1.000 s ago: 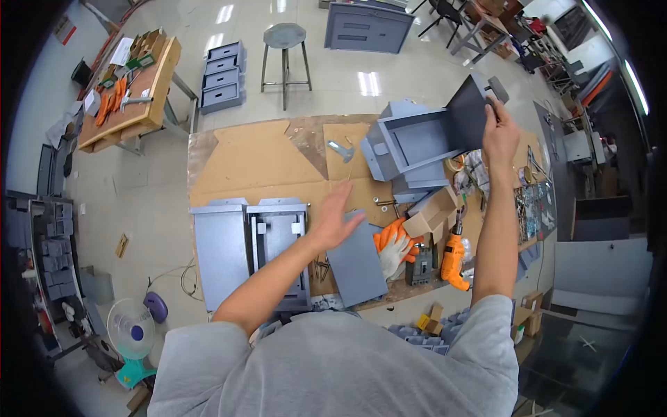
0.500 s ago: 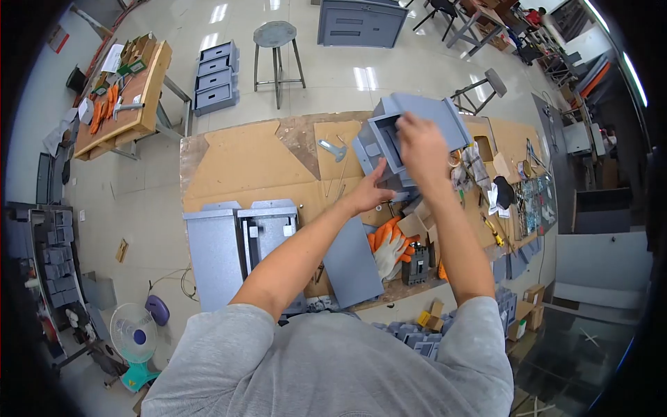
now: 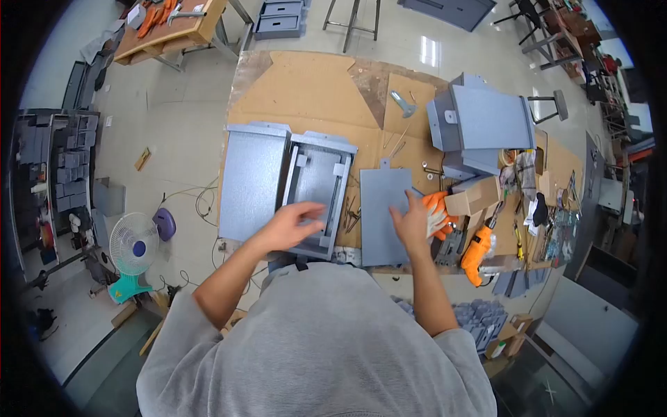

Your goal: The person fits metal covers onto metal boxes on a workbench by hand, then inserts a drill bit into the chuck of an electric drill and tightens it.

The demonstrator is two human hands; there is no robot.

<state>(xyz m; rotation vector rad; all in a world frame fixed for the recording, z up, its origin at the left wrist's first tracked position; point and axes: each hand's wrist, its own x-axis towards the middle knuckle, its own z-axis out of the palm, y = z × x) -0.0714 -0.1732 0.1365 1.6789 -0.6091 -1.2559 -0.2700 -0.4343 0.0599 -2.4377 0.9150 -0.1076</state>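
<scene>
My left hand hovers over the lower part of an open grey metal box, fingers apart and holding nothing. Left of that box lies a closed grey box. My right hand has its fingers spread at the right edge of a flat grey panel; whether it touches the panel is unclear. Orange-and-white gloves lie just right of this hand. Farther back on the right stands a stack of grey boxes, its dark opening out of sight.
An orange drill and an open cardboard box are on the right of the table. A T-shaped metal piece lies at the back. A fan stands on the floor at left, a stool beyond the table's right side.
Both hands have left the box stack and come down nearer the body, the left over the open box, the right to the panel. The view has shifted, and the stack's lid now appears closed.
</scene>
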